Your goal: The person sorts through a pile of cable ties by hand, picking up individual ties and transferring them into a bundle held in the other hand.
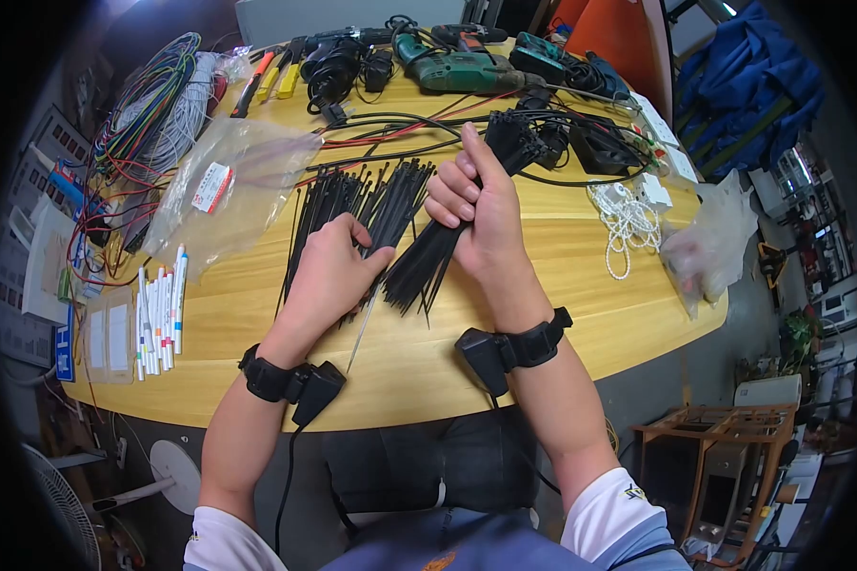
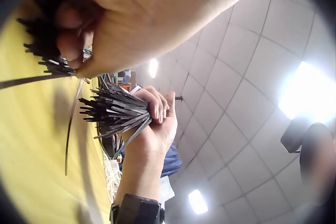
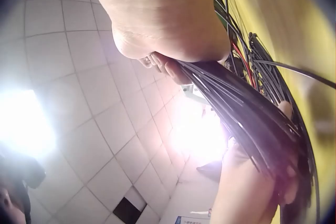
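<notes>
My right hand (image 1: 486,214) grips a thick bundle of black cable ties (image 1: 419,271), its fingers curled round the middle and the thumb pointing up. The heads of that bundle fan out beyond the hand, and its tails point down toward the table's near side. To its left, my left hand (image 1: 328,271) is over a spread pile of black cable ties (image 1: 326,202). In the left wrist view, its thumb and finger pinch a single tie (image 2: 32,81) that sticks out sideways. The left palm and part of the pile are hidden.
A clear plastic bag (image 1: 248,190) and marker pens (image 1: 162,309) lie left on the wooden table (image 1: 619,333). Coiled wires (image 1: 148,105) are at the far left. Power tools (image 1: 452,71) and black cables stand behind. White beaded cord (image 1: 621,233) and another bag (image 1: 705,252) are right.
</notes>
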`<state>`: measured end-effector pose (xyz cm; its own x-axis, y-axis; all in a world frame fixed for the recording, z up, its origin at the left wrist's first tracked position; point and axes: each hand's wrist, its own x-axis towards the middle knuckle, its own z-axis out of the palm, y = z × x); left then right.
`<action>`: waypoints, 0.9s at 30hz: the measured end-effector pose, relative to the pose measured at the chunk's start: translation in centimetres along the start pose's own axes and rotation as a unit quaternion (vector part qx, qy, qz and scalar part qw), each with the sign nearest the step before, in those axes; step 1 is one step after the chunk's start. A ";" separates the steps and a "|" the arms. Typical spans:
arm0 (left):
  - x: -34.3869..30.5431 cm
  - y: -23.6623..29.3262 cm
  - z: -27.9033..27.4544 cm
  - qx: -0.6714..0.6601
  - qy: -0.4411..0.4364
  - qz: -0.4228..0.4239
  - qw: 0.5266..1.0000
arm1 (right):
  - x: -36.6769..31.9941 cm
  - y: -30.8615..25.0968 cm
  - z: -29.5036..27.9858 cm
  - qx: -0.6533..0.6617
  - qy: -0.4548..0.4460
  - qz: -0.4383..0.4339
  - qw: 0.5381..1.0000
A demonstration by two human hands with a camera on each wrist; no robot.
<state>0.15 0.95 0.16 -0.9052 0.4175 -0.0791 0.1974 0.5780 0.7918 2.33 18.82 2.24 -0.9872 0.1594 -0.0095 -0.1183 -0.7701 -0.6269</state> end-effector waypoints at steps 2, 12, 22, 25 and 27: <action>0.1 -0.5 0.2 0.033 0.023 0.029 0.999 | 0.0 0.0 0.0 -0.001 0.002 0.001 1.000; 0.2 -0.6 0.5 0.046 0.063 0.032 0.996 | 0.0 0.1 0.2 -0.004 0.011 0.002 1.000; 0.2 -0.2 0.4 -0.008 0.124 0.056 0.991 | 0.1 0.2 0.3 -0.001 0.029 0.017 0.999; 0.3 -0.3 0.5 -0.040 0.131 0.070 0.988 | 0.3 0.5 0.2 -0.040 0.061 0.054 0.996; 0.3 -0.3 0.5 -0.064 0.125 0.088 0.986 | 0.4 0.9 -0.2 -0.059 0.050 0.077 0.994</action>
<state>0.04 1.27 -0.39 -0.9292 0.3072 0.2056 0.3246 0.4121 0.8513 1.84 18.31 1.47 -0.9763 0.1099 -0.1867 0.0533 -0.7135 -0.6986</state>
